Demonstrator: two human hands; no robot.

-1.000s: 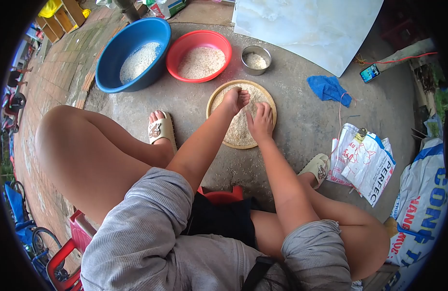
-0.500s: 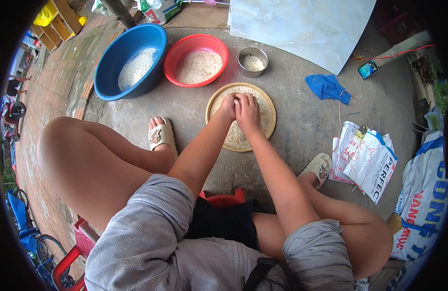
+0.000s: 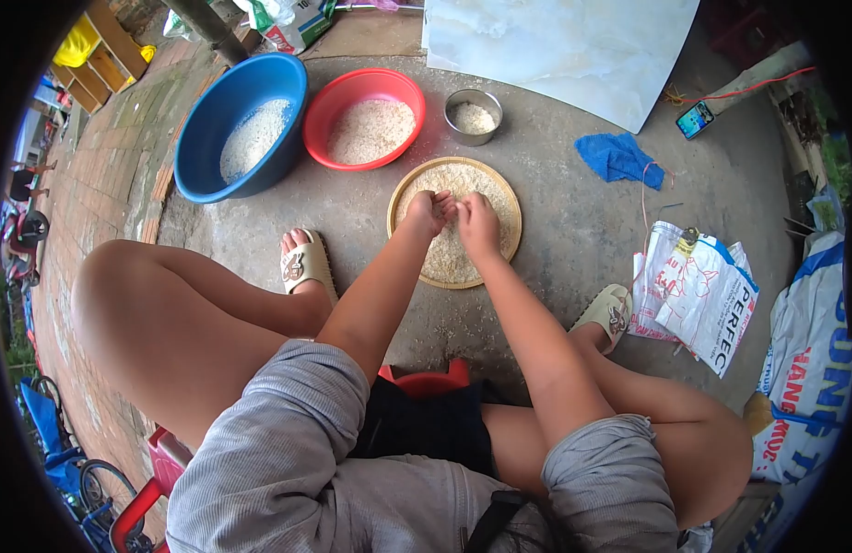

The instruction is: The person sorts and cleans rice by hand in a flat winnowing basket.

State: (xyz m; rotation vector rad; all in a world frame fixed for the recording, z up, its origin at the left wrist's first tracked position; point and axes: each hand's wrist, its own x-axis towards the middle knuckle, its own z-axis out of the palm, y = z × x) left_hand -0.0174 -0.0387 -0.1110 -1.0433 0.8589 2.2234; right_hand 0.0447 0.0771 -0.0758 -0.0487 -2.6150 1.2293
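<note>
A round woven tray (image 3: 514, 241) lies on the concrete, spread with pale grains that look like rice (image 3: 452, 264). Over its middle, my left hand (image 3: 429, 214) is turned palm up, its fingers loosely stretched toward the other hand; whether grains lie in the palm is too small to tell. Close beside it my right hand (image 3: 478, 226) is closed, fingertips drawn together near the left fingers, and what they pinch, if anything, is hidden.
Beyond the tray stand a blue basin (image 3: 191, 152), a red basin (image 3: 417, 92) and a metal pot (image 3: 474, 138), each holding grains. To the right lie a blue cloth (image 3: 619, 158), a phone (image 3: 695, 120) and printed sacks (image 3: 693, 290). My sandalled feet flank the tray.
My hands, clasped together before, have come slightly apart. The left palm now shows upward, and the right hand has closed and lowered a little. The whole view has shifted slightly.
</note>
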